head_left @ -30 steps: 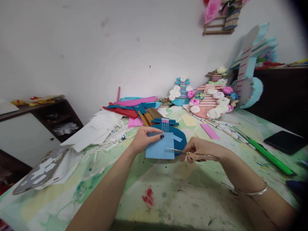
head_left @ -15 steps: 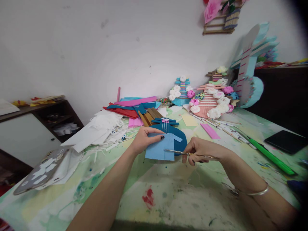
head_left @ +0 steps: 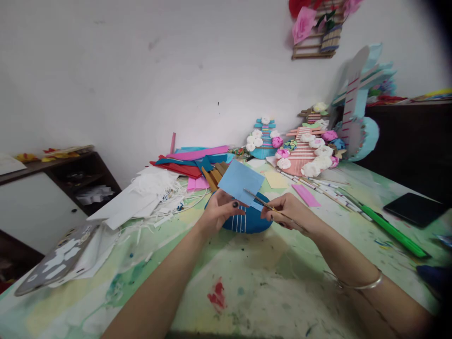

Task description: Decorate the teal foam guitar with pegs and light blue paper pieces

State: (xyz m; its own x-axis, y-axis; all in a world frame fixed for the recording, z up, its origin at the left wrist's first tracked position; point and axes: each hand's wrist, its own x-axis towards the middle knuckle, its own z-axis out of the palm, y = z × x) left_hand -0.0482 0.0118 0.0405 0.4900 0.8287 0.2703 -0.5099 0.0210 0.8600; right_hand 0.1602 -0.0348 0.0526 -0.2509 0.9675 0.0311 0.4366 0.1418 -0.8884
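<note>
My left hand [head_left: 222, 209] pinches the lower edge of a light blue paper sheet [head_left: 238, 178], which is tilted up above the table. My right hand [head_left: 287, 212] is closed around thin metal scissors [head_left: 259, 198], seen almost edge-on. Their tip lies against the lower right part of the sheet. A narrow strip of the same paper [head_left: 257, 205] sticks out just below the blades. Beneath both hands lies a dark blue lute-shaped craft piece [head_left: 247, 223] with white strings; the sheet and my left hand hide its upper part.
White paper scraps [head_left: 137, 190] and coloured strips [head_left: 197, 153] pile up at the back left. Flower-trimmed instrument models [head_left: 264, 136] stand by the wall. Brushes or pens, a green cutter [head_left: 393, 230], a pink strip [head_left: 306, 195] and a black phone [head_left: 415, 208] lie on the right.
The light blue sheet has been raised and turned, baring the strings of the blue piece below. My right hand and the scissors have moved slightly up, with the blades now slanting more.
</note>
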